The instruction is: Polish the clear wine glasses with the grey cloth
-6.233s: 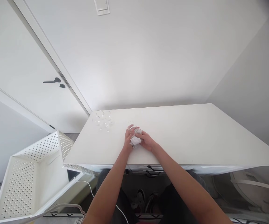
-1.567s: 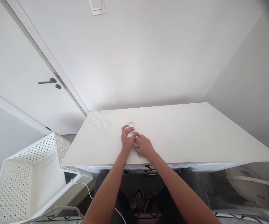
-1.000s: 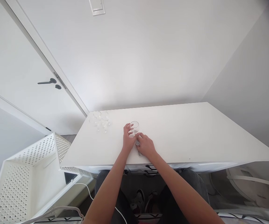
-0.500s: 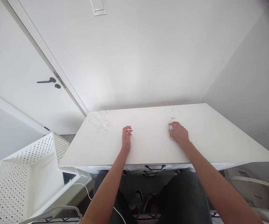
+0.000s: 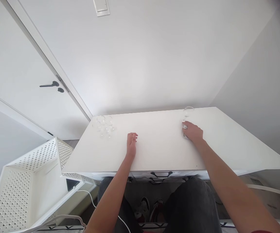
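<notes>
My right hand [image 5: 193, 131] is closed around the lower part of a clear wine glass [image 5: 188, 109]. Its bowl rises beyond my fingers, toward the wall, while part of the stem and foot is hidden by the hand. On the white tabletop [image 5: 154, 145], my left hand [image 5: 131, 144] rests on its side, fingers loosely bent and apart from the thumb, with nothing in it. Up and to the left of that hand stands a group of several clear stemmed glasses [image 5: 103, 124]; their outlines are faint against the white top.
A white perforated basket [image 5: 30, 174] sits at the lower left, with a dark device [image 5: 70, 184] and a white cable by it. Drawers with black handles [image 5: 161, 174] lie below the front edge. A door handle [image 5: 50, 84] and a wall border the table.
My right hand has moved to the right and slightly away from me, carrying the wine glass along. My left hand has hardly shifted, and the group of glasses stays where it was.
</notes>
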